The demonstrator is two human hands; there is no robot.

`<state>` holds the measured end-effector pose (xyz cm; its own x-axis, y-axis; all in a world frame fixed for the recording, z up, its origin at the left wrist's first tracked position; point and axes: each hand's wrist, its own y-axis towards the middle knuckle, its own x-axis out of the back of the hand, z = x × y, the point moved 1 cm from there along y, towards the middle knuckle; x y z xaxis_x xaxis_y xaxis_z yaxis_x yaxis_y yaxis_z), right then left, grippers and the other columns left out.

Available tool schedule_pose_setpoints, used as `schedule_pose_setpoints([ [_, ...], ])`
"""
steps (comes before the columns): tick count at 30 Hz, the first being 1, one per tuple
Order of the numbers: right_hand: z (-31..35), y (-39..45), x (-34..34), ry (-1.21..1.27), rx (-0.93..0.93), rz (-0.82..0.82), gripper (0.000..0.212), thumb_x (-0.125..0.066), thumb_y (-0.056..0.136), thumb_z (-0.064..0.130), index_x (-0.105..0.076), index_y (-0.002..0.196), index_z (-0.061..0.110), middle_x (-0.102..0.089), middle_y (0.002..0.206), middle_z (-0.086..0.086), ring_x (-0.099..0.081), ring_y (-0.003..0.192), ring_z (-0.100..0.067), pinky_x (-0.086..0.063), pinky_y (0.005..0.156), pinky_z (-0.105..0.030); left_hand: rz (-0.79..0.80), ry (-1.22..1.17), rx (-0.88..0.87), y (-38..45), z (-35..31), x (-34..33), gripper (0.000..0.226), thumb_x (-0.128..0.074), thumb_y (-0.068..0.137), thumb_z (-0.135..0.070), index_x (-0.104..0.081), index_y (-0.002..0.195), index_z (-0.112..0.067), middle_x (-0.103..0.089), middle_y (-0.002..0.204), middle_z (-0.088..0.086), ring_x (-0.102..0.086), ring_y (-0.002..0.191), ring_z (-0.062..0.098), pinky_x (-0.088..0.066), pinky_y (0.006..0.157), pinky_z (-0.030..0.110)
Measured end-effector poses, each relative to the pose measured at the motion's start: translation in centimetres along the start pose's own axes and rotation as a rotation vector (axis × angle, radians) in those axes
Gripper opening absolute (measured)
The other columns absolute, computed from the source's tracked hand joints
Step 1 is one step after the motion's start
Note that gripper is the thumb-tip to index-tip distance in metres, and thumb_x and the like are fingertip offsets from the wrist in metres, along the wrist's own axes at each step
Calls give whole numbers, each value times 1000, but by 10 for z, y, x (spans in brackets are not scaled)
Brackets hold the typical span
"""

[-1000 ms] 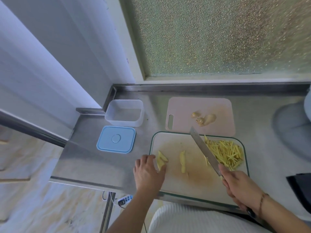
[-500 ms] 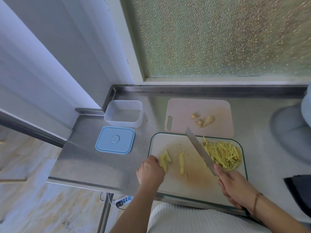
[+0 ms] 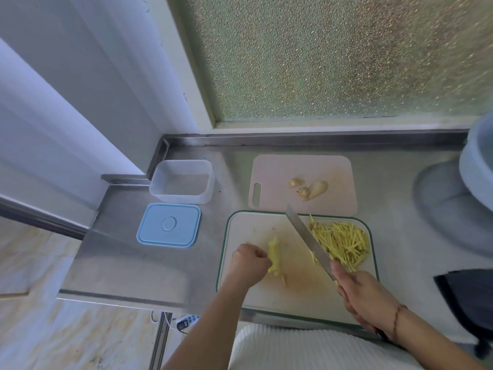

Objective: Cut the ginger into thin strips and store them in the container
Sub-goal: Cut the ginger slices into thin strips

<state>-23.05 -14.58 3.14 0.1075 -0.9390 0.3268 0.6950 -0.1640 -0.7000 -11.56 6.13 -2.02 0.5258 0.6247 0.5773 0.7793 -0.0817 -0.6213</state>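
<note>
Since the earlier frames my left hand (image 3: 249, 264) has gathered the separate ginger slices (image 3: 275, 259) into one stack, and the knife (image 3: 309, 243) has stayed angled across the white cutting board (image 3: 256, 228). The left hand's fingers are curled and pinch the stack at its left edge. My right hand (image 3: 364, 295) is clenched round the knife handle, the blade lying between the stack and the pile of cut strips (image 3: 340, 244) on the board's right side.

Risks, as judged: the stack is narrow and could slip or fan apart under the blade, giving uneven strips; my curled knuckles sit just beside the slices, so a drifting cut could reach them. Strips near the board's right edge could spill onto the tabletop (image 3: 133, 265).

Count: two boards, the white one and a pink board (image 3: 301, 166) behind it carrying three ginger offcuts (image 3: 310, 189); one knife; one container (image 3: 182, 180), holding nothing; one blue lid (image 3: 169, 225) just in front of it; one stack; one pile of strips.
</note>
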Motion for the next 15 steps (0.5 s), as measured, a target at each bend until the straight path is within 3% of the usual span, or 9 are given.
schedule_pose_setpoints([
  [3, -3, 2, 1, -29, 0, 1, 60, -31, 90, 66, -31, 51, 20, -28, 44, -1, -23, 32, -14, -23, 35, -17, -37, 64, -16, 2, -1, -10, 12, -61, 85, -11, -68, 76, -16, -66, 79, 0, -60, 70, 14, -51, 58, 23],
  [5, -5, 3, 1, -54, 7, 6, 60, -31, 91, 64, -32, 51, 19, -30, 43, 0, -26, 33, -13, -25, 35, -17, -89, 146, -54, 0, -1, -12, 11, -60, 87, -15, -69, 82, -17, -67, 82, 1, -65, 77, 19, -57, 67, 30],
  [10, -12, 5, -7, -84, 14, 18, 60, -29, 91, 62, -32, 50, 18, -30, 42, 2, -27, 33, -11, -27, 39, -18, -133, 403, -132, -12, -4, -14, 28, -53, 94, -31, -60, 71, -16, -61, 71, 1, -63, 71, 23, -56, 69, 35],
  [15, -27, 11, -20, -135, -2, -10, 62, -26, 83, 70, -32, 48, 20, -34, 40, 5, -35, 39, -10, -29, 51, -24, -130, 237, -27, -15, -10, -18, 23, -58, 92, -32, -76, 84, -20, -72, 79, -2, -67, 74, 18, -56, 66, 30],
])
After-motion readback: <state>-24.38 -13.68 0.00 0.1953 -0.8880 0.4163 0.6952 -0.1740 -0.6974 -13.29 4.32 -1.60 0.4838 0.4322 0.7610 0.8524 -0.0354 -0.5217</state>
